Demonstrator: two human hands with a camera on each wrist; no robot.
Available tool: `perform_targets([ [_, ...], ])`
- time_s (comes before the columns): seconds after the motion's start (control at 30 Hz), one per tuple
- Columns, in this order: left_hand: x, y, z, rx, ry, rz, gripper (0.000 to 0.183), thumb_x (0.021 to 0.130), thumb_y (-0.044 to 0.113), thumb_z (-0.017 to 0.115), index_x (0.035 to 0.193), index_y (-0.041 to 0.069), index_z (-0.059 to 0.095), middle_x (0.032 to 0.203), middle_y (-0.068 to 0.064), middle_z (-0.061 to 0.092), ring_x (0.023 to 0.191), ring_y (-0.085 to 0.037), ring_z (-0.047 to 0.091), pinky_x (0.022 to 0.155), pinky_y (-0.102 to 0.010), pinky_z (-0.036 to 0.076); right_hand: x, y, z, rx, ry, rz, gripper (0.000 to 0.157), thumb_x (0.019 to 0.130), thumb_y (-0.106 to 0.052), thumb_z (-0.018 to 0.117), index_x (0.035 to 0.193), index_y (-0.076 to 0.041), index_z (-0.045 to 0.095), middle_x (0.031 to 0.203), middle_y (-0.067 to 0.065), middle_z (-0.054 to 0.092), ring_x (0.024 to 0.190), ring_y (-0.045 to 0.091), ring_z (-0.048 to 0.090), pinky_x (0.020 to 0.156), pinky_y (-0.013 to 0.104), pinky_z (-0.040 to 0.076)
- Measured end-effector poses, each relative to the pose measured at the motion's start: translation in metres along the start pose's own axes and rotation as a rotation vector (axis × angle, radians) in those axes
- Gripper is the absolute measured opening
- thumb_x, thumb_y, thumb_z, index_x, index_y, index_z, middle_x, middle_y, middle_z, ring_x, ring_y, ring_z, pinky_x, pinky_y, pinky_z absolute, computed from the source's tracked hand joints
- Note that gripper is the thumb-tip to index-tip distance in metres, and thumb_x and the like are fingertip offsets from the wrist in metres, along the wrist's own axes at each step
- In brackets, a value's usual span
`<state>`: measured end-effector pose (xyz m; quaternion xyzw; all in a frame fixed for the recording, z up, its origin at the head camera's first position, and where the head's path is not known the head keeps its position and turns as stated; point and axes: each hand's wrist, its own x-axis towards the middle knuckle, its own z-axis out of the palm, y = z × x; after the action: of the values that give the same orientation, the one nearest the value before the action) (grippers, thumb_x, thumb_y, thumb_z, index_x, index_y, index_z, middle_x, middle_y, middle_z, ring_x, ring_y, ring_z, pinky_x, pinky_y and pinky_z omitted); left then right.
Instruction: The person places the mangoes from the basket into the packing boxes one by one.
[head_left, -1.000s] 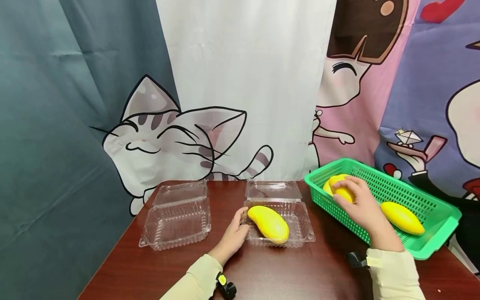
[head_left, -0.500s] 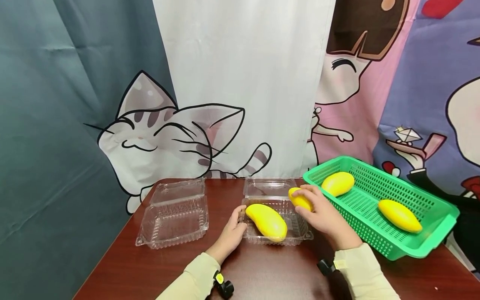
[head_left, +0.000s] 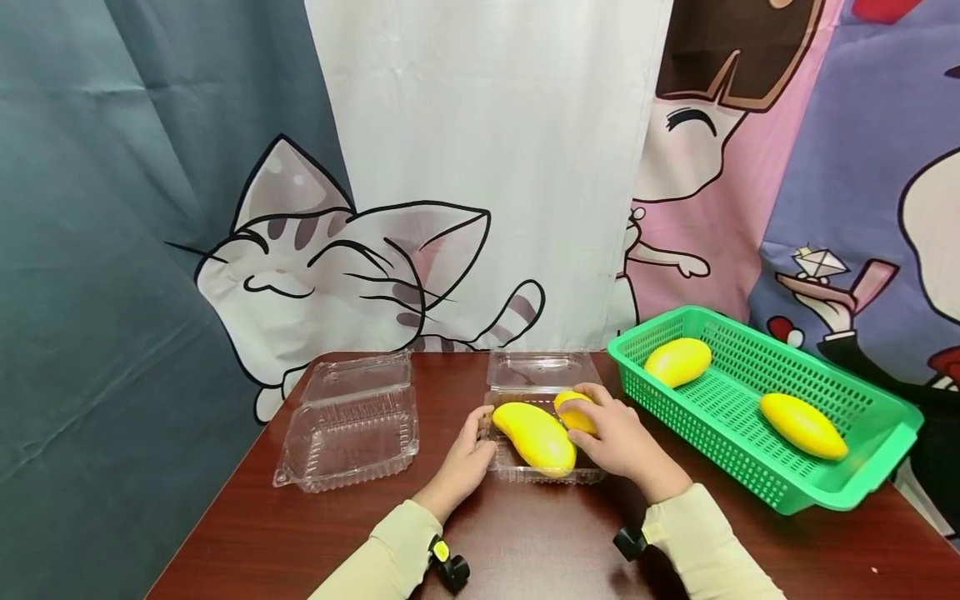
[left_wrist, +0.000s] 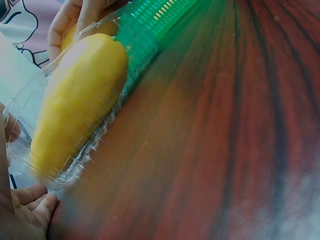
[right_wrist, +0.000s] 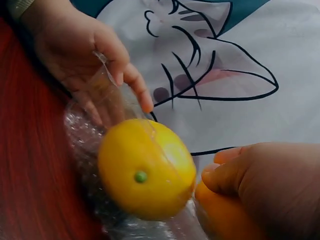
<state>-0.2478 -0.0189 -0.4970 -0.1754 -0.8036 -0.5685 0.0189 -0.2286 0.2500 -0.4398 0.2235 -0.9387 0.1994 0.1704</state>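
Note:
In the head view a clear plastic clamshell box [head_left: 517, 477] stands mid-table, its lid [head_left: 551, 372] folded back. One large yellow mango [head_left: 534, 439] lies in it, its green stem spot [right_wrist: 140, 176] facing the right wrist camera. My left hand [head_left: 462, 468] holds the box's left side, fingertips at the wall. My right hand [head_left: 619, 443] grips a second mango [head_left: 572, 408] from above, at the box's right half beside the first mango. In the right wrist view this held mango [right_wrist: 226, 216] is partly hidden by the thumb and fingers.
Another open clamshell box [head_left: 348, 442] stands to the left. A green perforated basket [head_left: 742, 467] at the right holds two more mangoes, one at the far end [head_left: 678, 362] and one nearer [head_left: 802, 426]. A printed cloth [head_left: 487, 167] hangs behind the table.
My right hand has lifted a mango out of the green basket and carried it left and down into the middle box. My left hand stays at that box's side.

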Motion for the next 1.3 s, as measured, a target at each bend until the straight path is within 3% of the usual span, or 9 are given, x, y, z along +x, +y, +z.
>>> perform_targets([
  [0.23,0.0,0.0,0.0,-0.009,0.002,-0.001,0.059,0.091,0.008,0.051,0.149,0.011,0.039,0.144,-0.017,0.048,0.125,-0.03,0.05,0.104,-0.049,0.041,0.001,-0.003,0.01,-0.015,-0.019,0.027,0.022,0.095,-0.019,0.067,0.116,-0.024,0.071,0.137,0.013,0.053,0.109,0.043,0.055,0.079,0.051,0.032],
  [0.53,-0.001,0.001,-0.001,-0.018,0.008,-0.013,0.059,0.091,0.007,0.05,0.148,0.012,0.039,0.141,-0.017,0.05,0.126,-0.031,0.05,0.105,-0.049,0.041,0.002,0.0,0.016,0.01,-0.006,0.099,0.022,0.099,-0.012,0.058,0.107,-0.024,0.073,0.124,0.012,0.058,0.106,0.042,0.051,0.088,0.059,0.03],
  [0.67,-0.001,0.001,-0.002,-0.044,0.001,0.003,0.06,0.089,0.005,0.052,0.147,0.009,0.039,0.142,-0.02,0.048,0.129,-0.035,0.048,0.107,-0.053,0.039,0.004,0.005,0.016,0.14,0.058,0.111,0.02,0.097,-0.012,0.06,0.112,-0.018,0.072,0.13,0.017,0.055,0.117,0.046,0.048,0.094,0.064,0.031],
  [0.83,-0.002,-0.001,-0.004,-0.181,-0.002,0.002,0.052,0.085,0.0,0.052,0.136,0.001,0.043,0.138,-0.023,0.047,0.133,-0.041,0.044,0.107,-0.048,0.038,0.003,0.018,0.017,0.388,0.197,0.196,0.028,0.097,-0.008,0.06,0.125,-0.003,0.062,0.145,0.026,0.04,0.127,0.048,0.045,0.099,0.064,0.04],
  [0.97,-0.001,-0.003,-0.005,-0.231,0.087,-0.002,0.032,0.085,-0.004,0.052,0.116,-0.003,0.052,0.136,-0.026,0.052,0.126,-0.04,0.051,0.096,-0.034,0.042,0.002,0.029,0.02,0.572,0.181,0.363,0.038,0.101,-0.007,0.055,0.139,-0.001,0.048,0.143,0.026,0.043,0.12,0.039,0.053,0.093,0.05,0.049],
  [1.07,0.001,-0.006,-0.006,-0.258,0.163,-0.013,0.019,0.086,-0.005,0.052,0.105,-0.005,0.052,0.133,-0.027,0.056,0.123,-0.039,0.055,0.093,-0.029,0.043,0.0,0.035,0.025,0.724,0.17,0.472,0.044,0.103,-0.008,0.052,0.145,0.0,0.04,0.129,0.026,0.055,0.099,0.03,0.062,0.08,0.035,0.053],
  [1.13,0.002,-0.007,-0.007,-0.298,0.181,-0.031,0.02,0.087,-0.005,0.05,0.107,-0.005,0.049,0.13,-0.027,0.057,0.122,-0.037,0.055,0.092,-0.028,0.042,-0.002,0.036,0.028,0.806,0.17,0.517,0.047,0.103,-0.008,0.052,0.147,0.001,0.037,0.12,0.025,0.06,0.086,0.024,0.062,0.071,0.028,0.052],
  [1.2,0.002,-0.007,-0.009,-0.347,0.181,-0.052,0.027,0.089,-0.004,0.048,0.116,-0.004,0.046,0.124,-0.028,0.058,0.116,-0.034,0.056,0.091,-0.029,0.042,-0.003,0.037,0.031,0.842,0.153,0.546,0.05,0.103,-0.01,0.053,0.149,0.001,0.036,0.115,0.023,0.064,0.085,0.02,0.062,0.072,0.026,0.051],
  [1.3,0.004,-0.007,-0.01,-0.366,0.161,-0.09,0.043,0.091,-0.002,0.047,0.133,0.002,0.037,0.117,-0.027,0.059,0.103,-0.026,0.058,0.087,-0.029,0.044,-0.004,0.036,0.034,0.836,0.097,0.562,0.053,0.103,-0.014,0.052,0.151,0.002,0.036,0.115,0.02,0.067,0.1,0.023,0.063,0.086,0.028,0.051],
])
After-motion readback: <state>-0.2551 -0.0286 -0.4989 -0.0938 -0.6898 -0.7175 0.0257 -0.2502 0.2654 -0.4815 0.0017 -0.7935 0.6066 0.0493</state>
